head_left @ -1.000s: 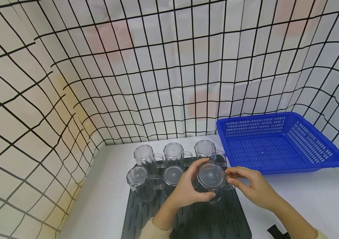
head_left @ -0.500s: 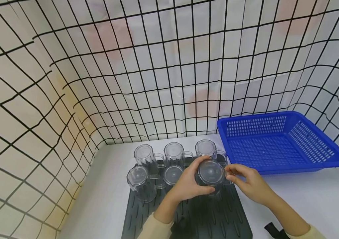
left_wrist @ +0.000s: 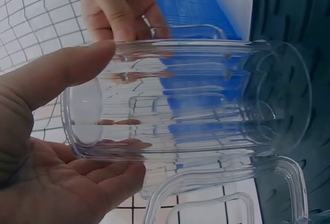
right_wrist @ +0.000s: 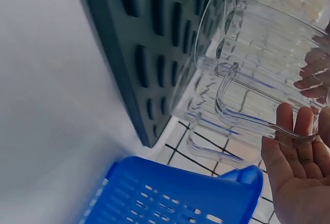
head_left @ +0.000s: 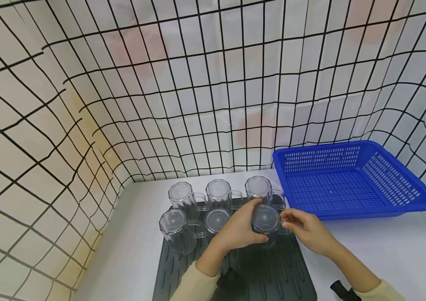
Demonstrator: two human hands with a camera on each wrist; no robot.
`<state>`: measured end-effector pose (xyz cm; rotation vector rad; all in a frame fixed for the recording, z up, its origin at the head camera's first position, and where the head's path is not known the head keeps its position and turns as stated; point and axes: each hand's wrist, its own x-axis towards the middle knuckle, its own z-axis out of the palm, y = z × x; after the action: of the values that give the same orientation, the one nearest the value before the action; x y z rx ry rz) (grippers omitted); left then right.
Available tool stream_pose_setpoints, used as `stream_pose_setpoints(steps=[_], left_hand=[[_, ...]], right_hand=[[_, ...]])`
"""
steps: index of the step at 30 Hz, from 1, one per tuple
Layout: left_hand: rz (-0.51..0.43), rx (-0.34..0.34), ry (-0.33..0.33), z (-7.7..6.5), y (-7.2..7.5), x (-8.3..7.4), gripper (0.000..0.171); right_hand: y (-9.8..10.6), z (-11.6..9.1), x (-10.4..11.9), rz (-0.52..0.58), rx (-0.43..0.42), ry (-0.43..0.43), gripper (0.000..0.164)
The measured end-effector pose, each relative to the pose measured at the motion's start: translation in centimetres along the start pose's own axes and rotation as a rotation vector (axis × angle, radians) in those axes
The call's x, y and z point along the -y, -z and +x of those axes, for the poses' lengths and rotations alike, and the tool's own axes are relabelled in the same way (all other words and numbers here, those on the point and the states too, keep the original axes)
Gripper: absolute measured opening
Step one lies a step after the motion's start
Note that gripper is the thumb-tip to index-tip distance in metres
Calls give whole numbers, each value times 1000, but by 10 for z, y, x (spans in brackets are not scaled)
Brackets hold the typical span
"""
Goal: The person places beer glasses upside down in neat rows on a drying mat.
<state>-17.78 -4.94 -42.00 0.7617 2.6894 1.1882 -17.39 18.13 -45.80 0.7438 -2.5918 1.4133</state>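
A clear glass mug [head_left: 266, 218] is held upside down over the front right of the dark ribbed drying mat [head_left: 258, 274]. My left hand [head_left: 237, 228] grips its body near the base, thumb on one side and fingers on the other, as the left wrist view shows. With its fingertips my right hand [head_left: 308, 230] pinches the handle [right_wrist: 258, 123]. Whether the mug's rim [right_wrist: 206, 28] touches the mat I cannot tell. Several more glass mugs stand upside down on the mat, among them a front left mug [head_left: 177, 230] and a back right mug [head_left: 258, 188], handles pointing right.
A blue plastic basket [head_left: 333, 212] sits on the white table [head_left: 122, 251] to the right, behind my right hand. Black wire grid [head_left: 213, 100] rises along the back and sides. A small black object [head_left: 344, 290] lies beside my right forearm.
Both hands have lowered the mug a little toward the mat, and it looks smaller now. The right hand has shifted slightly left with the handle. The other mugs have stayed put.
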Motion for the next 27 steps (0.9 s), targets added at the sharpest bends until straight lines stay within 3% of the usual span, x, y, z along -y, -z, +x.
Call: stream_pose_setpoints(steps=[8,11,18,27], left_hand=[[106,44,25,0,-2,-2,93],[109,30,26,-1,-2,-2,94],[11,-37,-1,-3,-6,-3,99],[82,-64,27,-12,-3,-12,100]], right_hand=[[-6,0,-6,41,29,-66,20],[-8,0,-7,46,25,-66,19],[-10,0,-8,61,18,-74,23],[-13,-2,-9,87,42,-63,34]])
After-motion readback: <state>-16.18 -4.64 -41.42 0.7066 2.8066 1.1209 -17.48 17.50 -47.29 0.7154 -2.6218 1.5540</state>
